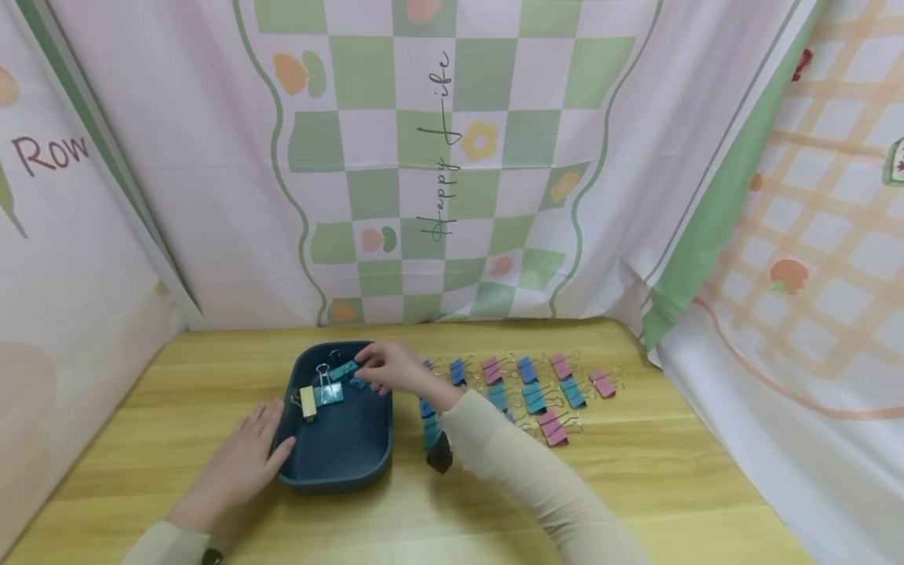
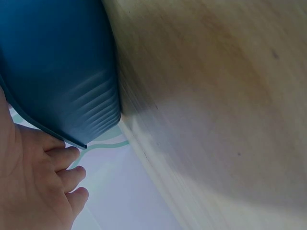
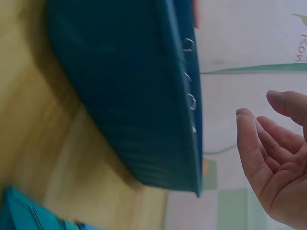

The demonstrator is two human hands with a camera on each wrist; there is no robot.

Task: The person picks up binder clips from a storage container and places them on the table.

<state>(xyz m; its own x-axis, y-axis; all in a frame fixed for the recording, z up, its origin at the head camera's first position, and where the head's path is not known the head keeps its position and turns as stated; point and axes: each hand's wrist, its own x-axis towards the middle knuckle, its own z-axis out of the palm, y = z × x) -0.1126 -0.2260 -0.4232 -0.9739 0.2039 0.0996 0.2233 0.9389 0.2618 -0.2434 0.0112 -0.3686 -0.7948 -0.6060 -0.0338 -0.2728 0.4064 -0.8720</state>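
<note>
A dark blue tray (image 1: 339, 471) holds several binder clips at its far end: a pale yellow clip (image 1: 308, 402), a teal clip (image 1: 328, 394) and others. My left hand (image 1: 247, 447) rests against the tray's left rim, with the thumb at its near part. In the left wrist view, the fingers (image 2: 71, 178) are at the rim edge. Over the tray's far right side is my right hand (image 1: 395, 367), fingers loosely bent. The right wrist view shows a gap between thumb and fingers, with nothing held; clip handles (image 3: 191, 101) poke above the rim there.
Right of the tray, several binder clips lie in rough rows on the wooden table (image 1: 657, 486): a pink clip (image 1: 553, 429), a blue clip (image 1: 527, 369), a teal clip (image 1: 534, 399) and more. The right forearm passes over some. A patterned curtain (image 1: 452, 196) hangs behind the table.
</note>
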